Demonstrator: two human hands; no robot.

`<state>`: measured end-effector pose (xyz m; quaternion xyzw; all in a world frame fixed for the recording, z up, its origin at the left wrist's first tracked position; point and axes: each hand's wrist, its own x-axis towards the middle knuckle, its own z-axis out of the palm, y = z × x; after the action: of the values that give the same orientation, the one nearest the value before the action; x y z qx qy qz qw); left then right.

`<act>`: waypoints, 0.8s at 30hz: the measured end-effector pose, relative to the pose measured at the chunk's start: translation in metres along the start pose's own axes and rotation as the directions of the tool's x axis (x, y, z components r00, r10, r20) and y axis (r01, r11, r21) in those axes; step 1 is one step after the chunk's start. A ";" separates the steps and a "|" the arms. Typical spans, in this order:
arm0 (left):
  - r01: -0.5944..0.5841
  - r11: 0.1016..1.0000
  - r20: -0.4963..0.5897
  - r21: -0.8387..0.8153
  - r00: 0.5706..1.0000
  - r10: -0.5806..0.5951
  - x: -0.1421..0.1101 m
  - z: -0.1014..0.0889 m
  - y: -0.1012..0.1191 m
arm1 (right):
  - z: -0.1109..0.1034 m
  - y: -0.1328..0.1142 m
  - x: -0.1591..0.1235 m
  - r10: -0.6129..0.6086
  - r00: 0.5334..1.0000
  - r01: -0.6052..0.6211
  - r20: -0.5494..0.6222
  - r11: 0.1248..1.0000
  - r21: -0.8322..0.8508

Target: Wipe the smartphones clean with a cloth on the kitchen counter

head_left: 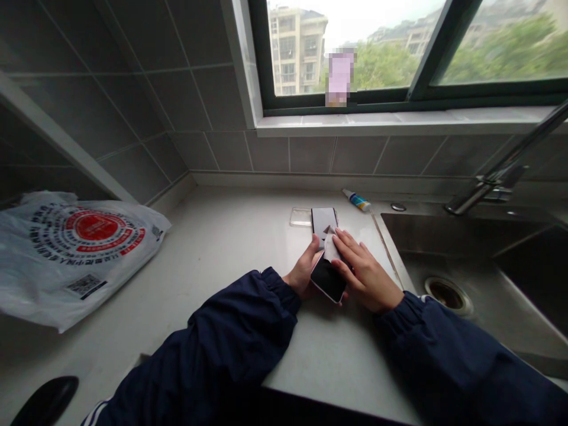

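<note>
- The left hand (304,269) sits just left of the centre of the frame, its fingers (314,251) curled together around the left edge of a smartphone (328,281).
- The phone lies low on the counter (248,331), tilted in the grip, with dark glass and a pale pink edge; its lower end shows below the cloth.
- The right hand (366,272) comes in from the lower right, its fingers (348,245) close together and pressed on a white cloth (332,248).
- The cloth lies bunched on the glass between the hands, and a dark glass panel (323,220) shows above it. Whether this panel belongs to the same phone is hidden.
- A clear phone case (300,216) lies on the counter just left of that panel.
- A small blue-and-white tube (356,200) lies near the back edge of the counter, above the hands.
- A white plastic bag (75,254) with a round red print and a QR code lies at the left of the frame.
- A stainless steel sink (448,260) with a drain (448,294) fills the right side, below a faucet (492,180).
- Navy sleeves (231,337) cover both forearms.
</note>
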<state>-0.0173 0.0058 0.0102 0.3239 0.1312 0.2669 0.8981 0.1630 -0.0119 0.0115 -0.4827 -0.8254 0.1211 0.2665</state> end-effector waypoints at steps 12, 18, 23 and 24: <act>-0.014 1.000 -0.016 -0.023 1.000 0.014 0.002 -0.007 -0.004 | 0.006 0.005 0.000 -0.038 0.999 0.039 -0.039 0.999 0.019; -0.016 1.000 -0.025 -0.007 1.000 0.016 0.002 -0.006 -0.004 | 0.007 0.004 0.000 -0.032 0.999 0.034 -0.041 0.998 0.047; -0.006 1.000 -0.022 0.001 1.000 0.006 0.002 -0.006 -0.004 | 0.006 0.004 0.000 -0.028 0.999 0.029 -0.034 0.999 0.046; -0.009 1.000 -0.013 0.004 1.000 0.009 0.002 -0.006 -0.004 | 0.006 0.004 0.000 -0.028 0.999 0.029 -0.032 0.998 0.047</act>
<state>-0.0166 0.0079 0.0027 0.3244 0.1362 0.2727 0.8955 0.1626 -0.0096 0.0052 -0.4662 -0.8248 0.1294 0.2926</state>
